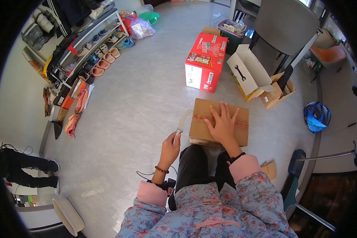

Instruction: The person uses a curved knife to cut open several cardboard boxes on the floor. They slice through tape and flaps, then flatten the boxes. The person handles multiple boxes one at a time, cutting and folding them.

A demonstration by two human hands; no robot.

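Observation:
In front of my knees a taped brown cardboard box [201, 131] stands on the floor, with red printing along the tape across its top. My left hand [169, 150] is closed around the grey handle of a knife [183, 122]. The pale, curved blade points up and its tip is close to the box's left edge; whether it touches the cardboard I cannot tell. My right hand [223, 126] lies palm down on the top of the box, fingers spread, covering part of the tape and printing.
Beyond the box stand a red printed carton [205, 61], an opened white box [251, 70] and an opened brown carton [275, 95]. A blue bag [316, 117] lies right. A shoe rack [92, 44] lines the left wall; another person's legs [29, 168] are at far left.

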